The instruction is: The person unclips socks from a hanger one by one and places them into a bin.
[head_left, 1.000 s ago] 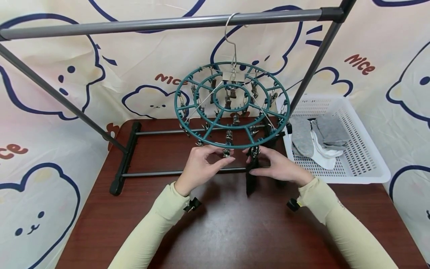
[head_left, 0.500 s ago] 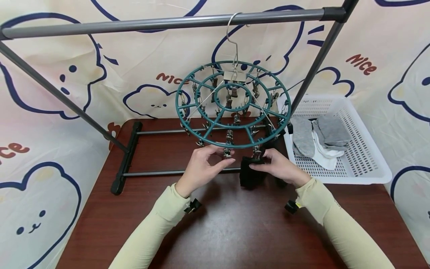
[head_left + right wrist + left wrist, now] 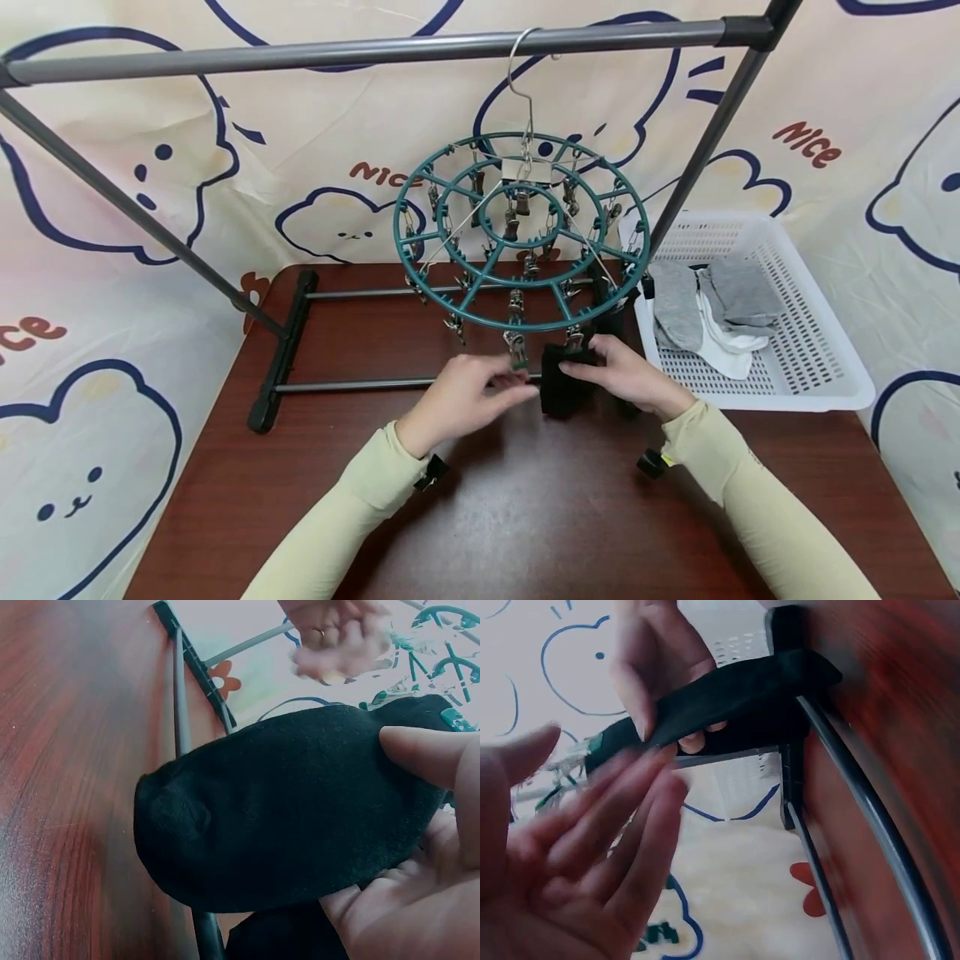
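Observation:
A black sock [image 3: 564,385] hangs from a metal clip [image 3: 574,337] at the near edge of the round green clip hanger [image 3: 480,315]. My right hand [image 3: 628,377] pinches the sock just below that clip, thumb on its near face. In the right wrist view the sock [image 3: 285,810] spreads wide, its rounded end toward the table. My left hand [image 3: 468,398] holds nothing; its fingers are extended beneath another clip [image 3: 516,346], left of the sock. The left wrist view shows the left hand [image 3: 585,855] blurred, with the sock [image 3: 712,705] beyond it.
A grey rack bar [image 3: 337,57] carries the hanger's hook [image 3: 517,75]. The rack's lower rail [image 3: 360,385] runs behind the hands. A white basket [image 3: 817,350] with grey and white socks [image 3: 678,308] stands at the right. Another black cloth [image 3: 289,934] hangs behind the held sock.
My left hand has let go of the left clip and moved slightly down. The black sock has turned from edge-on to face the head camera, my right hand staying on it.

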